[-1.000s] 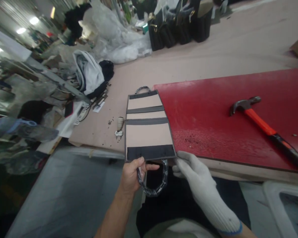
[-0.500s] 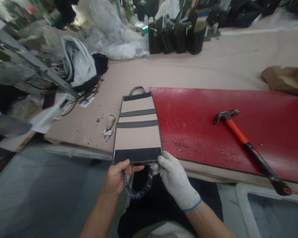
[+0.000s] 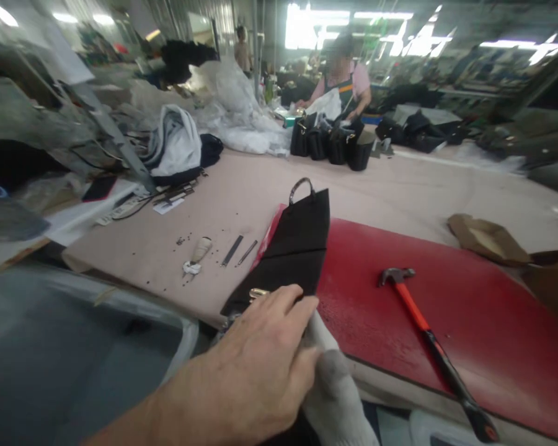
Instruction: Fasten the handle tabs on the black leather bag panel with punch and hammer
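Note:
A flat, unfolded black handbag body (image 3: 291, 241) lies with its dark outer side up, partly over the red board. A curved handle (image 3: 301, 181) stands at its far end, and a gold clasp (image 3: 259, 293) shows near its close end. My bare left hand (image 3: 260, 353) reaches across the near end, fingers bent over the right near corner; it blurs slightly. Under and beside it, my white-gloved right hand (image 3: 337, 390) touches the same corner, its fingertips partly hidden by the left hand. The near handle is mostly covered by my left hand.
A claw hammer (image 3: 413, 310) lies on the red board (image 3: 367, 272). Left of the bag are a small white-wrapped tool (image 3: 199, 251), a dark strip (image 3: 232, 251) and a thin metal rod (image 3: 247, 253). Black bags (image 3: 337, 142), a brown paper tray (image 3: 488, 238) and a person (image 3: 341, 77) are farther back.
The handbag body has turned over, from its beige lining to its black outer side. My left hand has crossed to the right, over my gloved hand. The view has tilted up.

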Tool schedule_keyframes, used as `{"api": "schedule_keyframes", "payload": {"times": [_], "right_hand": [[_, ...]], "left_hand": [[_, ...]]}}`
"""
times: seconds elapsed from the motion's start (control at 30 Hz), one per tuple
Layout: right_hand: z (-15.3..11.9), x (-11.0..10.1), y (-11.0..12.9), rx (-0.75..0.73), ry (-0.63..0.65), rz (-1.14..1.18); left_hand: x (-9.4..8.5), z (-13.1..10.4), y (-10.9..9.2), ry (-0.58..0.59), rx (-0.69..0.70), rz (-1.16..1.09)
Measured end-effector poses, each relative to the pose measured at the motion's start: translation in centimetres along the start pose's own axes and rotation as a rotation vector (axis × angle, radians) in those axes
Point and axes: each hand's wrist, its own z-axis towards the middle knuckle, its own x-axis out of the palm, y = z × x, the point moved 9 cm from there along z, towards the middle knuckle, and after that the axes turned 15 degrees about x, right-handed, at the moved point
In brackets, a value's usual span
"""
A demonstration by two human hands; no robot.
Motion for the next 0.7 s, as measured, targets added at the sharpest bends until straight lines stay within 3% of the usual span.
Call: {"api": "schedule_keyframes", "payload": {"times": [0.07, 0.2, 0.27, 0.4, 0.47, 0.6, 0.7], "right_hand": [[0.1, -0.8, 0.2, -0.011, -0.06, 0.057], [0.7, -2.3, -0.9, 0.007, -0.113, 0.155], [0.8, -2.6, -1.2, -0.011, -0.108, 0.159], [1.4, -2.7, -1.3, -0.024, -0.085, 0.161], [1.9, -2.6, -1.0, -0.014, -0.048, 0.156], [2.9, -2.7, -0.3, -0.016, -0.009, 0.153], [3.2, -2.6, -0.3, -0.013, 0.011, 0.156]], "left_hand": [[2.3, -0.5, 1.0, 0.011, -0.019, -0.032], [4.8, -2.7, 6.5, -0.074, -0.163, -0.212], [4.4, -3.5, 9.1, -0.132, -0.193, -0.166], [1.8, -5.0, 13.2, -0.301, -0.287, 0.085], [1.1, -6.0, 14.9, -0.371, -0.379, 0.069], [1.6, -7.7, 17.5, -0.55, -0.585, -0.319], [2.9, -7.9, 17.7, -0.677, -0.666, -0.711]]}}
